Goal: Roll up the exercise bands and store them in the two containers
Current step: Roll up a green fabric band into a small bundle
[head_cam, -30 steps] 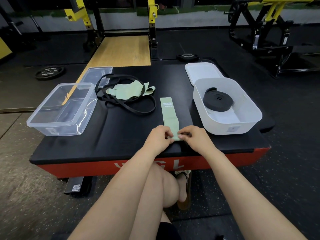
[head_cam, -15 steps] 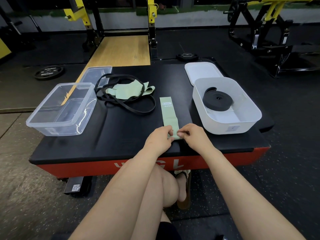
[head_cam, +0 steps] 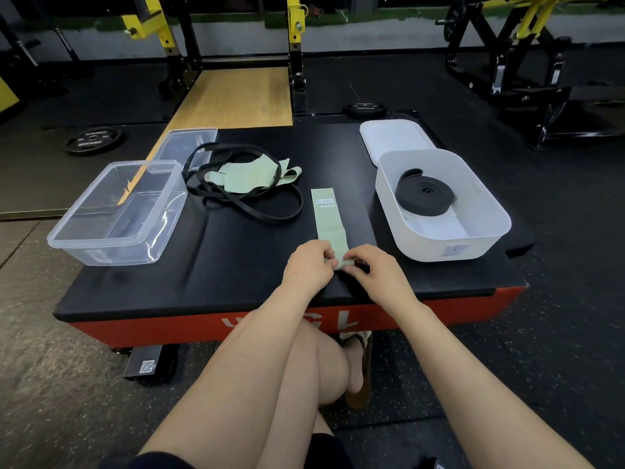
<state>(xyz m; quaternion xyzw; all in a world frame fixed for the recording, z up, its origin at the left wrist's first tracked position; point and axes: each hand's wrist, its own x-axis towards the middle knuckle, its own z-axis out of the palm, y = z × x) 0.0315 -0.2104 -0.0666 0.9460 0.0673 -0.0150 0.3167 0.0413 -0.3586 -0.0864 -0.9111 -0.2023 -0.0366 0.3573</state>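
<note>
A light green band [head_cam: 326, 214] lies flat on the black-topped box [head_cam: 236, 252], running away from me. My left hand [head_cam: 309, 262] and my right hand [head_cam: 370, 269] pinch its near end, which is curled into a small roll between the fingertips. A rolled black band [head_cam: 424, 195] sits in the white container [head_cam: 487, 238] on the right. The clear container [head_cam: 115, 214] on the left holds nothing. Between them lie a loose black band [head_cam: 267, 211] and loose green bands [head_cam: 250, 176] in a tangle.
A white lid [head_cam: 394, 135] lies behind the white container and a clear lid [head_cam: 187, 143] behind the clear one. My bent knee [head_cam: 321, 360] is under the box's red front edge. Weight plates [head_cam: 93, 140] and racks stand on the floor around.
The green band's near end has been rolled a little further away from me, so the flat part looks slightly shorter. Both hands stay at that end.
</note>
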